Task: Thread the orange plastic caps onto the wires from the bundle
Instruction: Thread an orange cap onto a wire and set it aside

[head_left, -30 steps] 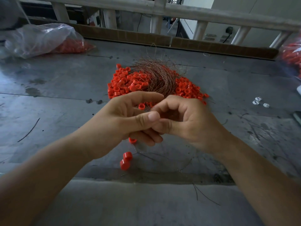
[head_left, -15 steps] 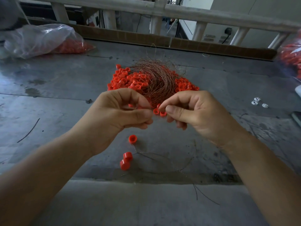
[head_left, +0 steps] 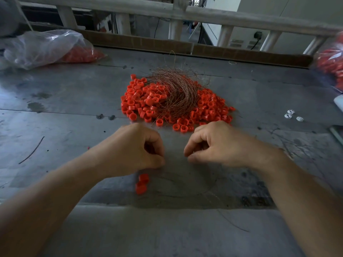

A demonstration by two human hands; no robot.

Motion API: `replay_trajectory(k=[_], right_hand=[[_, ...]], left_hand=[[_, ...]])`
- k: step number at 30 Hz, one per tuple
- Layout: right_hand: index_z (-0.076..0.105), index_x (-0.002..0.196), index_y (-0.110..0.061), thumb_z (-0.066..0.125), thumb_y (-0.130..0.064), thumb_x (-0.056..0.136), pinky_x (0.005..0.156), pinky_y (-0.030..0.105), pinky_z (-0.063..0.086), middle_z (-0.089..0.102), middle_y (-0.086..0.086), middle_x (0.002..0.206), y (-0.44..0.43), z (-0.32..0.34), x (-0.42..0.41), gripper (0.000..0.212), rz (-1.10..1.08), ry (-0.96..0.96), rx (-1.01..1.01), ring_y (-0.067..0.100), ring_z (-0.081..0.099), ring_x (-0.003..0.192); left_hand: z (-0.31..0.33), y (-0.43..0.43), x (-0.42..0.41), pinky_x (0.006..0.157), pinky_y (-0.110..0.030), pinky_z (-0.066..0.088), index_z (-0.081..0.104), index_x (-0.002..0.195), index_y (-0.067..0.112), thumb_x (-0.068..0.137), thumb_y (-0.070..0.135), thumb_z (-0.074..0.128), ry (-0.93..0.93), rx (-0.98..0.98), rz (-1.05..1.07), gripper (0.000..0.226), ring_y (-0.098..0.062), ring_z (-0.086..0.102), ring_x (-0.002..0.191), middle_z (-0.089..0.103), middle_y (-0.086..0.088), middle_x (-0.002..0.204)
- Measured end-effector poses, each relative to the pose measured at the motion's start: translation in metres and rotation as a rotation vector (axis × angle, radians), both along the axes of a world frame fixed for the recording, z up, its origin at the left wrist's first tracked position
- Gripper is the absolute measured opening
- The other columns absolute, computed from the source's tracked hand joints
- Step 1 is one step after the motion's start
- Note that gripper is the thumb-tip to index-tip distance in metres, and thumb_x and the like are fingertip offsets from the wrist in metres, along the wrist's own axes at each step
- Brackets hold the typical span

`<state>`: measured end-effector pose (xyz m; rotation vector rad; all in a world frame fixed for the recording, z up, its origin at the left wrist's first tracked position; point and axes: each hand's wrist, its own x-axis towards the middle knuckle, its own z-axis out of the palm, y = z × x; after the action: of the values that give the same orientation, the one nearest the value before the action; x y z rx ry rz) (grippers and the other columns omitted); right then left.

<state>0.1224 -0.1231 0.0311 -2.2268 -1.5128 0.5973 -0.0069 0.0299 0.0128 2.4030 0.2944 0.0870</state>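
Both hands are down low over the tabletop (head_left: 65, 108), side by side and just apart. The left hand (head_left: 130, 151) has its grip closed, fingers curled tight, and there's a flash of orange in the hollow of it, so I'd say it's holding an orange cap (head_left: 149, 147) ready for a wire. The right hand (head_left: 220, 143) is curled too, thumb tip near forefinger like a pinch. Whether a strand sits in that grip I cannot tell: a wire would be too fine to show, and the hand is blurred. Straight ahead at twelve o'clock lies the stock, the heap of orange caps (head_left: 137, 101) with the wire bundle (head_left: 178, 95) sprawled on top, close enough for either hand to reach without stretching. At six o'clock from the left hand, two loose caps (head_left: 142, 183) lie touching each other on the tabletop, possibly already strung, though I can't make out a wire. Over at ten o'clock a plastic bag (head_left: 42, 47) keeps more caps in reserve, there's another bag (head_left: 332, 67) at two o'clock, and a few white bits (head_left: 291, 115) sit nearer three. My read: cap and wire end are about to meet.
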Motion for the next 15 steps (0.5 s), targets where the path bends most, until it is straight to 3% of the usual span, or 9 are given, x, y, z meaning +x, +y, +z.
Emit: replay_trajectory(k=[6, 10, 14, 15], right_hand=[[0.068, 0.077, -0.03, 0.077, -0.027, 0.071, 0.063, 0.008, 0.044, 0.063, -0.01, 0.076, 0.003, -0.006, -0.001, 0.011, 0.025, 0.05, -0.053, -0.007, 0.056, 0.072], [0.067, 0.077, -0.031, 0.078, -0.034, 0.067, 0.061, 0.008, 0.044, 0.062, -0.01, 0.075, 0.002, -0.005, 0.0, 0.015, 0.032, 0.073, -0.063, -0.006, 0.056, 0.072], [0.068, 0.078, -0.029, 0.069, -0.052, 0.061, 0.063, 0.007, 0.045, 0.065, -0.011, 0.076, 0.001, -0.001, 0.004, 0.028, -0.002, 0.111, 0.007, -0.006, 0.058, 0.073], [0.068, 0.077, -0.03, 0.064, -0.055, 0.058, 0.062, 0.007, 0.044, 0.066, -0.012, 0.075, 0.0, 0.0, 0.005, 0.032, -0.016, 0.12, 0.033, -0.006, 0.058, 0.072]], left_hand=[[0.001, 0.002, -0.002, 0.056, -0.007, 0.041, 0.064, 0.057, 0.031, 0.055, 0.038, 0.077, 0.036, 0.037, -0.05, 0.015, 0.005, 0.056, 0.06, 0.062, 0.021, 0.068], [0.005, 0.002, -0.002, 0.048, -0.008, 0.038, 0.067, 0.062, 0.028, 0.049, 0.062, 0.064, -0.02, -0.08, -0.042, 0.036, 0.002, 0.053, 0.049, 0.064, 0.013, 0.059], [0.005, 0.019, 0.001, 0.047, -0.006, 0.038, 0.067, 0.06, 0.027, 0.066, 0.03, 0.069, -0.146, -0.084, 0.198, 0.007, 0.005, 0.053, 0.051, 0.064, 0.012, 0.06], [0.003, 0.025, 0.002, 0.05, -0.006, 0.038, 0.065, 0.061, 0.028, 0.069, 0.021, 0.069, -0.197, -0.01, 0.28, 0.011, 0.005, 0.054, 0.055, 0.063, 0.012, 0.059]])
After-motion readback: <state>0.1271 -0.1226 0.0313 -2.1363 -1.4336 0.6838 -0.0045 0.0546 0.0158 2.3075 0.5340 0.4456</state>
